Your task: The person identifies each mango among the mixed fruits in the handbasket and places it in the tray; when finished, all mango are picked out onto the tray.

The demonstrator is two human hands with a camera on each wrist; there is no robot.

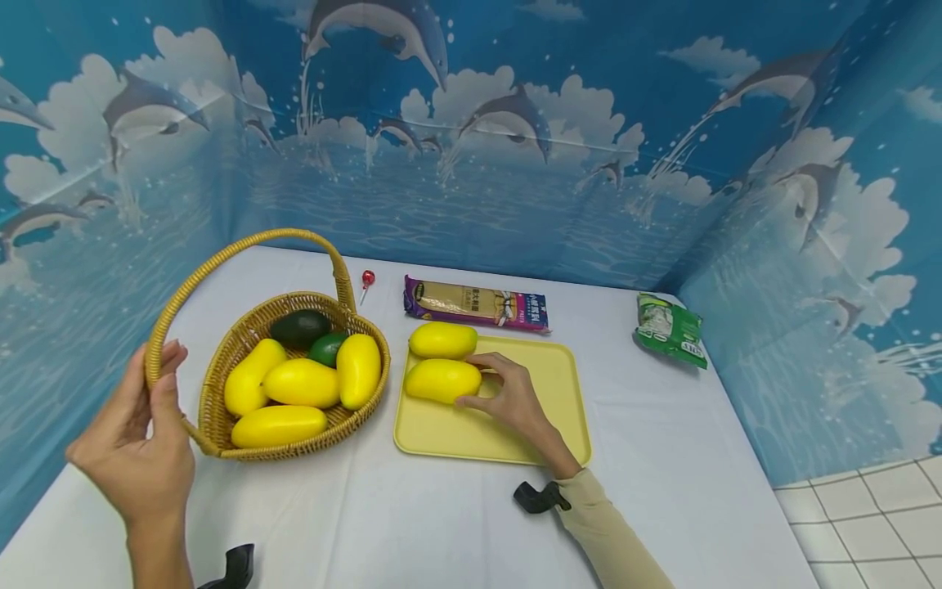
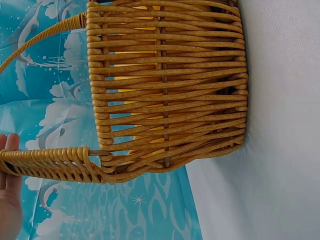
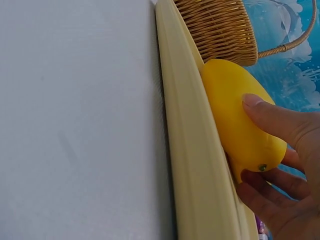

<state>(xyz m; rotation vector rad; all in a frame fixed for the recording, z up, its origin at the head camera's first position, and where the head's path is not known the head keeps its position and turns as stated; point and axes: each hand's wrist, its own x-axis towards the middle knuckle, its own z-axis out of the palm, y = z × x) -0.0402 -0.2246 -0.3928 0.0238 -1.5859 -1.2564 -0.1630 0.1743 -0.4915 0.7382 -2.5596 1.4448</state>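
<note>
My left hand (image 1: 140, 438) grips the handle of a wicker basket (image 1: 294, 450) on its left side. Several yellow mangoes (image 1: 280, 426) lie in the basket beside a dark avocado (image 1: 300, 327) and a smaller green fruit (image 1: 327, 349), partly covered. On a pale yellow tray (image 1: 545, 393) two more mangoes lie one behind the other. The thumb and fingers of my right hand (image 1: 508, 397) hold the right end of the nearer mango (image 3: 240, 115); the farther mango (image 1: 443, 340) lies just behind it. In the left wrist view the basket wall hides most of the fruit.
Behind the tray lies a purple pasta packet (image 1: 477, 304), and a red lollipop (image 1: 368, 280) lies to its left. A green snack bag (image 1: 670, 330) is at the far right. A dolphin-print curtain (image 1: 471, 180) borders the white-covered table (image 1: 427, 523).
</note>
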